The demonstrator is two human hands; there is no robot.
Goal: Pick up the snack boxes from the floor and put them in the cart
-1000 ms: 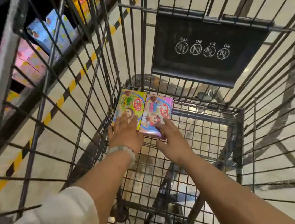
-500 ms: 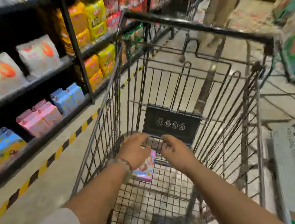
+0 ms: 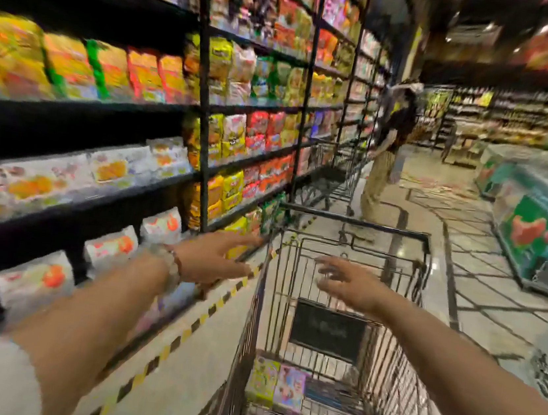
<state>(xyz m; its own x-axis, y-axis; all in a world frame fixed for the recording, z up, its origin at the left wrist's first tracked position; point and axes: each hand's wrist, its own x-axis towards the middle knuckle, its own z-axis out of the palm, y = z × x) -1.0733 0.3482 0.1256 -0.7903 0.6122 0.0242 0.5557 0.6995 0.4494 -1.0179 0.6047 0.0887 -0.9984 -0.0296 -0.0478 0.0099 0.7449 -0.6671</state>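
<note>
Two snack boxes lie side by side, touching, on the wire floor of the cart (image 3: 357, 248), against its left wall: a green box (image 3: 262, 381) and a pink box (image 3: 289, 391). Their printing is blurred and unreadable. The left hand (image 3: 216, 259) hangs above the cart's left rim, fingers spread and holding nothing. The right hand (image 3: 348, 280) hangs over the basket, fingers loosely extended, also holding nothing. A dark panel (image 3: 326, 331) on the cart's far wall shows no legible marking. Shelves (image 3: 106, 104) of packets at left are smeared by motion. A person (image 3: 385, 159) stands down the aisle, details indistinct. A freezer (image 3: 541, 212) is cut off at right.
</note>
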